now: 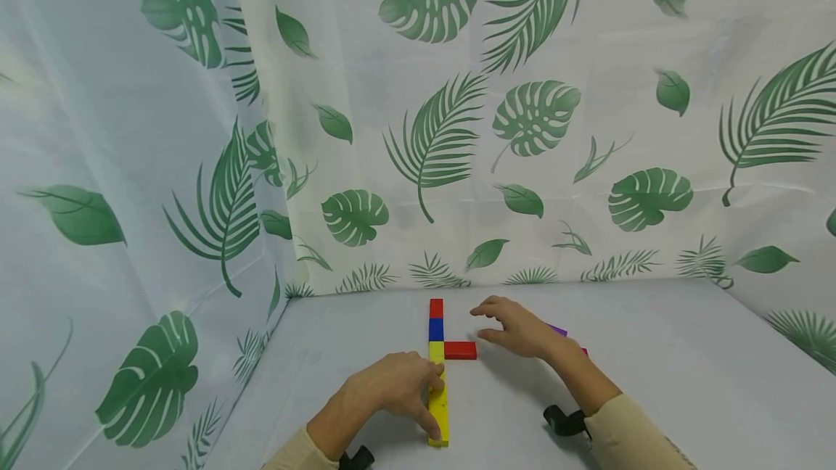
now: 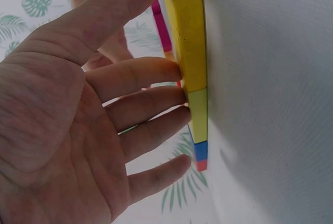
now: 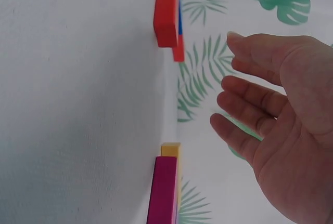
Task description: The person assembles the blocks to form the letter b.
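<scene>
Low at centre: long yellow rectangular bar (image 1: 440, 406). Pale-yellow block (image 1: 436, 351), blue block (image 1: 436, 330) and red block (image 1: 436, 308), all rectangular, continue it toward 12 o'clock. Left hand (image 1: 397, 381), fingers fairly straight, touches bar, probably to steady it. Second red rectangular block (image 1: 460, 350) juts from pale-yellow block at 3 o'clock, like a branch. Right hand (image 1: 518, 328) hovers at bar's 1 o'clock, loose, empty. Purple block (image 1: 558, 329), magenta block (image 3: 164, 190) at 2 o'clock, partly hidden.

On white worktop (image 1: 326, 332) I note: red-blue-yellow block row (image 1: 437, 350); red block (image 1: 460, 350) against its right side; purple block (image 1: 558, 329), magenta block (image 3: 163, 190) farther right.
</scene>
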A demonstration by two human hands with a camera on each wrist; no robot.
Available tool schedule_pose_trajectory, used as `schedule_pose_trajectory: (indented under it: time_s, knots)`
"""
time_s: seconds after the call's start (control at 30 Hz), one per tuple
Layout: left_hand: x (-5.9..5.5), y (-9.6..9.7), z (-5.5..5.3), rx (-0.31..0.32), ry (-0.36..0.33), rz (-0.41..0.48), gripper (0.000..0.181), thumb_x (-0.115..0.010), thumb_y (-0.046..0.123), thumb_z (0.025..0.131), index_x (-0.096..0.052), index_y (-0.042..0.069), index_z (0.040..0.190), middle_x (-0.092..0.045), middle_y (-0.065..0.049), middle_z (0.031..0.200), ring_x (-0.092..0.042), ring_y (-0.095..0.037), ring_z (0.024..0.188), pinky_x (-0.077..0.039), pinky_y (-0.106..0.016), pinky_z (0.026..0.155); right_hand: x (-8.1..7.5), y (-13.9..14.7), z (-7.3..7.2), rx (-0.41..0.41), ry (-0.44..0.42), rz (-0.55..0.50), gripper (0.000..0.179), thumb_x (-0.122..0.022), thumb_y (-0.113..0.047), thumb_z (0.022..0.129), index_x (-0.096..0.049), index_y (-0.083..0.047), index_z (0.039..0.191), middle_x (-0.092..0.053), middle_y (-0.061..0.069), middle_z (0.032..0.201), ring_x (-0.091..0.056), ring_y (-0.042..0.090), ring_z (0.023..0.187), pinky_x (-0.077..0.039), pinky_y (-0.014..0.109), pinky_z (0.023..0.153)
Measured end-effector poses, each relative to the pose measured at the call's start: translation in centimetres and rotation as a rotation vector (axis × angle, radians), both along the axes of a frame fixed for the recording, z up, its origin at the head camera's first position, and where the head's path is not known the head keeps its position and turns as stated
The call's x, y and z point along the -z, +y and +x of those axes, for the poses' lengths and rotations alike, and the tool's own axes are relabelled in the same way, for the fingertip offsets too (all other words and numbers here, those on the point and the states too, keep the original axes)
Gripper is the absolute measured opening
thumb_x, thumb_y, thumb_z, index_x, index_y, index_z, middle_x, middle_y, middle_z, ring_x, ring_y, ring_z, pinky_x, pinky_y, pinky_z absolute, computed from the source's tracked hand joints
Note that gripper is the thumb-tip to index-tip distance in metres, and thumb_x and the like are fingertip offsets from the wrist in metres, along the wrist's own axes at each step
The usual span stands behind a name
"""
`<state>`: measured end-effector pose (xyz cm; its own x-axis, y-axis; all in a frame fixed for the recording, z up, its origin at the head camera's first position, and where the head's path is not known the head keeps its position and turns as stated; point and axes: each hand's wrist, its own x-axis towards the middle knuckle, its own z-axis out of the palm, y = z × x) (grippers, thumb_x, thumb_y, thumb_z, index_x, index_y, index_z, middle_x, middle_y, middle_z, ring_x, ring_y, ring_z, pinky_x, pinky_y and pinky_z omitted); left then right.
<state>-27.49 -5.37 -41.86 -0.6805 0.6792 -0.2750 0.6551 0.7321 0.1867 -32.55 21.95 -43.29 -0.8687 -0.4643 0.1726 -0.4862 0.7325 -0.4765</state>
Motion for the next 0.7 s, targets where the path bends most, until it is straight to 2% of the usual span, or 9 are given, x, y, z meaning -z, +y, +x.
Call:
schedule_pose_trajectory:
  time_s: [0.33, 0.7]
  knots:
    - [-0.1, 0.1, 0.1, -0.009, -0.005, 0.001, 0.062, -0.087, 0.062, 0.074, -0.075, 0.034, 0.128, -0.060, 0.012, 0.149, -0.063, -0.009, 0.117, -0.055, -0.038, 0.104, -0.3, 0.8, 0.0, 0.069, 0.002, 0.014, 0.040, -0.073, -0.021, 0.098, -0.067, -0.011, 0.136, -0.063, 0.010, 0.139, -0.057, 0.033, 0.129, -0.050, 0.057, 0.108]
    - [0.0, 0.0, 0.1, -0.016, -0.009, 0.010, 0.061, -0.087, 0.061, 0.074, -0.075, 0.034, 0.128, -0.059, 0.013, 0.149, -0.063, -0.009, 0.117, -0.054, -0.038, 0.105, 0.1, 1.6, -0.3, 0.116, 0.006, 0.032, 0.042, -0.074, -0.020, 0.097, -0.067, -0.010, 0.137, -0.060, 0.015, 0.142, -0.053, 0.038, 0.134, -0.048, 0.060, 0.110]
